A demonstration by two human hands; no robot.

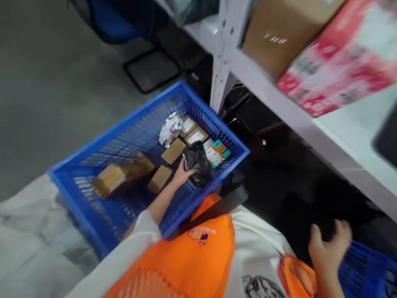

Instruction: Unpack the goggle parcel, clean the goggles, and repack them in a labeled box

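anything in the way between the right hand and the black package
Yes: in this view, the rim of the blue crate lies across the straight line from the right hand to the black package, with a dark strip just outside it. The left hand grips the package, nothing visible between.

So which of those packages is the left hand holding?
The black, shiny package, with the left hand gripping its near side. It's the only black one; others in the blue basket include brown boxes and a silver packet.
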